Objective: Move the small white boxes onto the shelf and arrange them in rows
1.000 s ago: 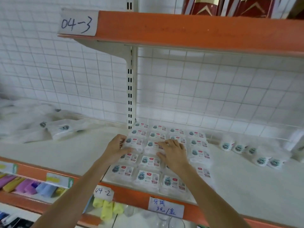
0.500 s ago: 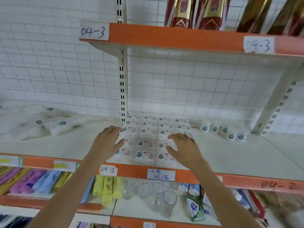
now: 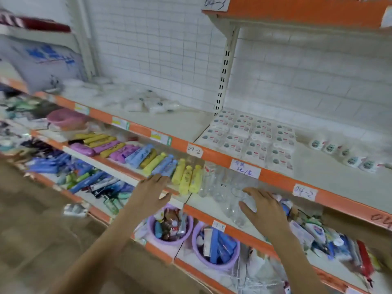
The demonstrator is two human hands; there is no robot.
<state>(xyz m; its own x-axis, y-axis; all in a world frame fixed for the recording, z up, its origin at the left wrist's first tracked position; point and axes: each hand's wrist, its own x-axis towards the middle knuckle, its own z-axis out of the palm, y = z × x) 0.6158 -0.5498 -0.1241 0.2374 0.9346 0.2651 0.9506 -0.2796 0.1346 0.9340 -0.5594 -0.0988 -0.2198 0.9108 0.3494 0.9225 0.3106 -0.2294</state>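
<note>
Several small white boxes [image 3: 251, 137] with teal and red labels lie in neat rows on the white shelf [image 3: 186, 128] with an orange front edge, up and to the right. My left hand [image 3: 151, 193] hangs below that shelf with fingers spread and holds nothing. My right hand [image 3: 262, 205] is also well below the boxes, fingers relaxed and empty, in front of the clear glasses [image 3: 231, 196]. Neither hand touches the boxes.
Small white round tubs [image 3: 341, 154] sit right of the boxes, and white packets [image 3: 148, 102] lie to their left. The lower shelf carries yellow, purple and blue tubes [image 3: 148, 160]. Two purple buckets [image 3: 170, 228] stand at the bottom. An orange shelf [image 3: 297, 11] juts out overhead.
Both hands have drawn back from the rows of boxes and dropped below the shelf edge. The view has swung left and down, showing the lower shelves.
</note>
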